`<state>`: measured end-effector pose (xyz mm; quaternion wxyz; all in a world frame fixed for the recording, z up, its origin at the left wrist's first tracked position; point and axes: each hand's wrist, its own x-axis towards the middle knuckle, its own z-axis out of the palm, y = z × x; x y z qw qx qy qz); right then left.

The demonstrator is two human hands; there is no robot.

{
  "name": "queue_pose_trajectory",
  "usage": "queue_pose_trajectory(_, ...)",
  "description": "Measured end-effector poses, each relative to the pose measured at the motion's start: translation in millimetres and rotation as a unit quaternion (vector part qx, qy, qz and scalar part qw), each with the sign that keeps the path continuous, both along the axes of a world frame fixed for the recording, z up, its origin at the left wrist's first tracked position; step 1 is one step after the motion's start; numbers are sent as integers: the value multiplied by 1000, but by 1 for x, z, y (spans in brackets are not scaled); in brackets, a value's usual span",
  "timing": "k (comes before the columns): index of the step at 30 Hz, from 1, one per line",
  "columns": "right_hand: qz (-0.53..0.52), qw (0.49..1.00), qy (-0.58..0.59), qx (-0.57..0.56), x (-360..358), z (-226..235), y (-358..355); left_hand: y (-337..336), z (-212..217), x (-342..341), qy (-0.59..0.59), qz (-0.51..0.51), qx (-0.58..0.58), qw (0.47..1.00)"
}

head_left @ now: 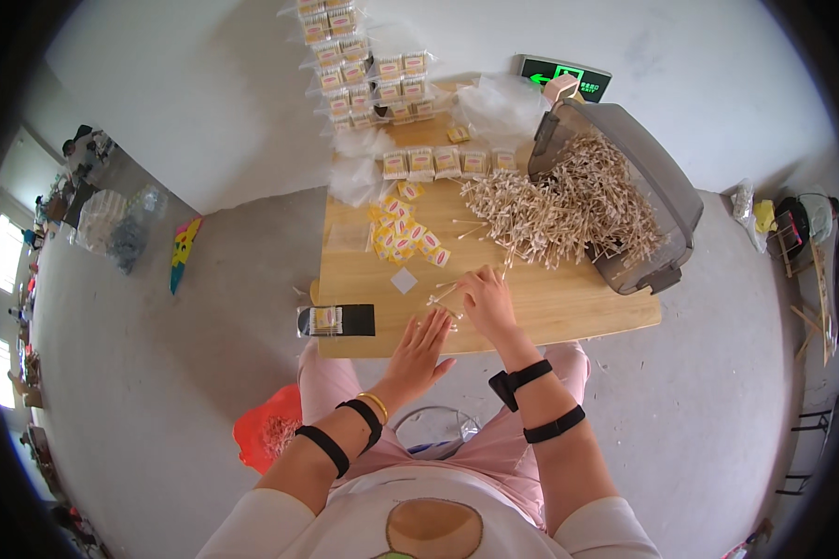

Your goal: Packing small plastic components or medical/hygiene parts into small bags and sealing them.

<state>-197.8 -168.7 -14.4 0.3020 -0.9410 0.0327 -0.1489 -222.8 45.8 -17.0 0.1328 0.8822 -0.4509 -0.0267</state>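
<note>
My left hand lies flat near the table's front edge, fingers stretched out, with a few cotton swabs under and beside its fingertips. Just right of it, my right hand has its fingers curled together on cotton swabs, whose white tips stick out to the left. Farther back, a large heap of cotton swabs spills from a tipped grey plastic bin. How many swabs the right fingers hold is hidden.
Yellow-and-white printed cards lie scattered at mid-left, near a small white square. A black strip carries a filled packet. Packed swab bags line the back, below taller stacks. A red bag sits on the floor.
</note>
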Motion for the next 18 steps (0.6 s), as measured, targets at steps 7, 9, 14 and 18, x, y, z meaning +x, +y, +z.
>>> queue_pose_trajectory(7, 100, 991, 58, -74, 30, 10, 8, -10, -4, 22, 6, -16, -11, 1000)
queue_pose_trajectory(9, 96, 991, 63, -75, 37, 10, 7, -9, -3, 22, 1, -16, -6, 1000)
queue_pose_trajectory(14, 13, 999, -10, 29, 42, 7, -2, -8, 3, 16, -9, -5, -11, 1000)
queue_pose_trajectory(18, -23, 995, -33, 92, 21, -3, -21, -5, 4, 8, -14, 15, -27, 999)
